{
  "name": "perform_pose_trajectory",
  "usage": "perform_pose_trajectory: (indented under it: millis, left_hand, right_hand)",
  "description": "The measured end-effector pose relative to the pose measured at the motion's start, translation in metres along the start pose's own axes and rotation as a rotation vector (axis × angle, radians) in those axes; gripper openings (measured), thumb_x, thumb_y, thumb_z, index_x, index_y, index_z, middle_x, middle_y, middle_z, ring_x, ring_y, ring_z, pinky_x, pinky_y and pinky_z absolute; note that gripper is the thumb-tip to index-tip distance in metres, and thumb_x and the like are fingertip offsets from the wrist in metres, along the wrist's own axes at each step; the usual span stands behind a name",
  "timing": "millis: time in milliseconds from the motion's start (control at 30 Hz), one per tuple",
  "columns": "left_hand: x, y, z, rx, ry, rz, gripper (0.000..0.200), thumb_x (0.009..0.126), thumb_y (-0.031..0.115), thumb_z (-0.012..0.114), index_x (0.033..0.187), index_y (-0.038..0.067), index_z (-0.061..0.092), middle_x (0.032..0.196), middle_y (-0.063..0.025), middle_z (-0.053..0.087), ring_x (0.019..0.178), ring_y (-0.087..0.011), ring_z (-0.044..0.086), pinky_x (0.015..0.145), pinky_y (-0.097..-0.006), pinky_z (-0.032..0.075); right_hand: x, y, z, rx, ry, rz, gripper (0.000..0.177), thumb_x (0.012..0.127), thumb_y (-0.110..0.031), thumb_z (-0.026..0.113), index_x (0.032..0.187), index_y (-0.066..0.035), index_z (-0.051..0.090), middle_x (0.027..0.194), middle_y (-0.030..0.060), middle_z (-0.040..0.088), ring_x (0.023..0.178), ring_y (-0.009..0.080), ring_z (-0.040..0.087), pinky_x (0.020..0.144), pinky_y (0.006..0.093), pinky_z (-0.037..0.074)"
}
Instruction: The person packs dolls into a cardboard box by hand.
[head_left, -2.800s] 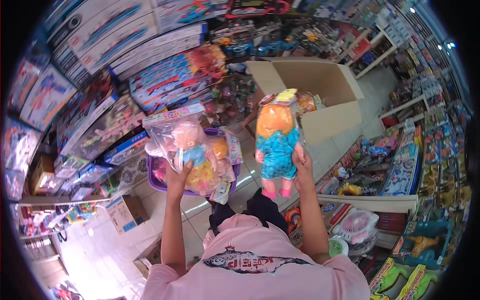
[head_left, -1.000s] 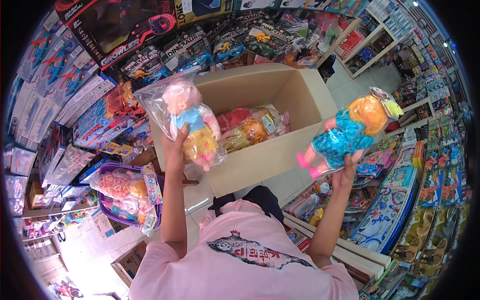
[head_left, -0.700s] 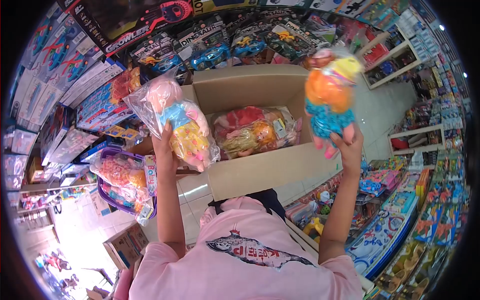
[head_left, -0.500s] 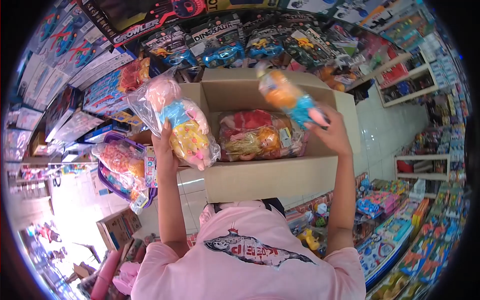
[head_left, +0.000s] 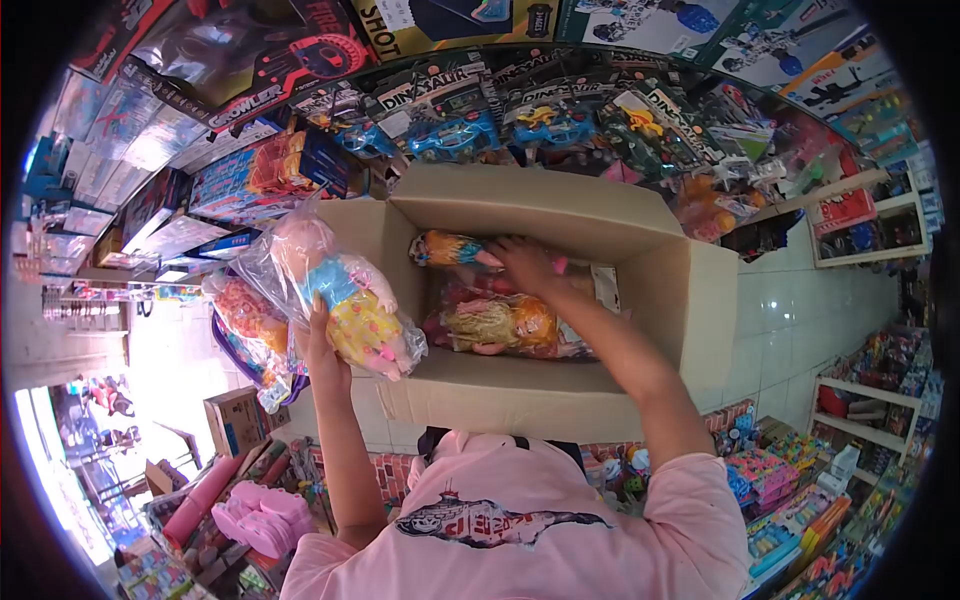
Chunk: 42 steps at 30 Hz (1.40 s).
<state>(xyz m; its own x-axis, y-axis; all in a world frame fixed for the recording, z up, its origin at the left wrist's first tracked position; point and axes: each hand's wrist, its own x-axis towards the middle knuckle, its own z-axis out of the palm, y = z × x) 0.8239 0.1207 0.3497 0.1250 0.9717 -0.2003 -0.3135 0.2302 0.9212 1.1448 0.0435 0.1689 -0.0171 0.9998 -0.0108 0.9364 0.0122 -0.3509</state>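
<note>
My left hand (head_left: 319, 338) is closed round a bagged baby doll (head_left: 340, 290) in a blue top and yellow skirt, held up left of the cardboard box (head_left: 540, 405). Inside the box, my right hand (head_left: 525, 263) grips the leg end of a doll (head_left: 448, 250) with orange and blue colours, lying along the far wall. Closer to me in the same box lie other bagged dolls (head_left: 535, 325), one with blond hair and one with orange. My right forearm hides part of the box's contents.
Beyond the box hang dinosaur toy packs (head_left: 450, 115). Boxed toys (head_left: 250, 180) are stacked at the left, above a purple basket (head_left: 232, 350) of bagged dolls. Pink foam-like items (head_left: 262, 518) lie at lower left, and shelves (head_left: 870, 415) stand at the right.
My right hand has lowered the orange and blue doll from above the box to inside it, against the far wall. The baby doll stays in my left hand, slightly lower.
</note>
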Motion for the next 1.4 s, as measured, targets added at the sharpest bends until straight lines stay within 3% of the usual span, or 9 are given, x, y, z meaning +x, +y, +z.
perform_pose_trajectory:
  millis: [133, 433, 600, 800, 933, 1067, 1267, 1367, 1400]
  left_hand:
    - [-0.008, -0.003, 0.005, -0.064, 0.006, -0.025, 0.049, 0.096, 0.016, 0.059, 0.138, 0.001, 0.038, 0.129, -0.0097, 0.054, 0.117, -0.0181, 0.056, 0.097, -0.0348, 0.049]
    - [-0.003, -0.013, 0.048, 0.028, -0.129, -0.062, 0.055, 0.097, 0.020, 0.060, 0.142, 0.002, 0.035, 0.132, -0.0088, 0.052, 0.119, -0.0172, 0.054, 0.100, -0.0340, 0.045]
    - [0.000, -0.039, 0.104, 0.016, -0.505, -0.138, 0.060, 0.099, 0.025, 0.057, 0.149, 0.008, 0.027, 0.137, -0.0088, 0.048, 0.125, -0.0188, 0.048, 0.105, -0.0357, 0.040]
    - [0.022, -0.074, 0.175, 0.485, -1.062, -0.181, 0.058, 0.097, 0.023, 0.061, 0.144, 0.009, 0.030, 0.135, -0.0084, 0.049, 0.120, -0.0205, 0.053, 0.095, -0.0384, 0.052]
    - [0.047, -0.106, 0.186, 0.325, -0.809, -0.389, 0.071, 0.084, 0.024, 0.078, 0.140, 0.009, 0.037, 0.133, -0.0104, 0.053, 0.113, -0.0188, 0.058, 0.066, -0.0375, 0.061]
    - [0.059, -0.125, 0.183, 0.487, -0.830, -0.240, 0.061, 0.083, 0.017, 0.078, 0.134, 0.008, 0.046, 0.132, -0.0091, 0.055, 0.110, -0.0176, 0.060, 0.066, -0.0367, 0.064]
    - [0.080, -0.123, 0.167, 0.602, -1.037, -0.169, 0.044, 0.083, 0.013, 0.077, 0.123, 0.007, 0.059, 0.124, -0.0087, 0.062, 0.103, -0.0168, 0.064, 0.073, -0.0362, 0.064]
    - [0.081, -0.140, 0.159, 0.983, -1.247, -0.055, 0.049, 0.082, 0.021, 0.077, 0.125, 0.009, 0.058, 0.131, -0.0104, 0.058, 0.112, -0.0230, 0.062, 0.091, -0.0404, 0.056]
    - [0.079, -0.147, 0.155, 1.123, -1.308, 0.220, 0.052, 0.083, 0.023, 0.075, 0.129, 0.010, 0.056, 0.132, -0.0114, 0.057, 0.120, -0.0268, 0.056, 0.098, -0.0419, 0.049]
  right_hand:
    - [0.007, 0.004, 0.031, -0.044, 0.193, -0.030, 0.061, 0.074, -0.011, 0.067, 0.134, -0.015, 0.054, 0.128, 0.0111, 0.056, 0.121, 0.0306, 0.053, 0.102, 0.0446, 0.041]
    - [-0.016, 0.009, -0.051, 0.473, -0.071, 0.056, 0.070, 0.076, -0.026, 0.077, 0.138, -0.008, 0.049, 0.141, 0.0163, 0.049, 0.128, 0.0333, 0.048, 0.108, 0.0425, 0.038]
    - [-0.053, -0.019, -0.148, 1.555, -0.005, 0.014, 0.076, 0.081, -0.029, 0.080, 0.141, -0.002, 0.043, 0.138, 0.0128, 0.052, 0.127, 0.0235, 0.050, 0.105, 0.0333, 0.040]
    - [-0.097, 0.012, -0.196, 1.124, 0.091, 0.161, 0.066, 0.078, -0.017, 0.083, 0.133, -0.002, 0.050, 0.120, 0.0070, 0.063, 0.109, 0.0148, 0.058, 0.094, 0.0328, 0.047]
    - [-0.130, 0.044, -0.186, 0.641, 0.154, 0.298, 0.049, 0.075, -0.013, 0.081, 0.117, 0.000, 0.061, 0.104, 0.0129, 0.070, 0.094, 0.0222, 0.067, 0.085, 0.0346, 0.052]
    - [-0.138, 0.061, -0.146, 0.417, 0.159, 0.360, 0.040, 0.074, -0.010, 0.074, 0.113, -0.007, 0.066, 0.106, 0.0176, 0.068, 0.096, 0.0407, 0.064, 0.082, 0.0467, 0.052]
    - [-0.135, 0.061, -0.114, -0.061, -0.014, 0.545, 0.031, 0.083, -0.006, 0.057, 0.111, -0.017, 0.068, 0.104, 0.0152, 0.068, 0.096, 0.0355, 0.067, 0.083, 0.0463, 0.054]
    - [-0.125, 0.066, -0.088, -0.066, 0.150, 0.521, 0.033, 0.083, -0.004, 0.057, 0.112, -0.016, 0.068, 0.099, 0.0146, 0.069, 0.094, 0.0363, 0.067, 0.081, 0.0482, 0.055]
    - [-0.121, 0.067, -0.082, -0.066, 0.150, 0.523, 0.033, 0.083, -0.004, 0.057, 0.112, -0.016, 0.068, 0.099, 0.0146, 0.069, 0.094, 0.0363, 0.067, 0.081, 0.0482, 0.055]
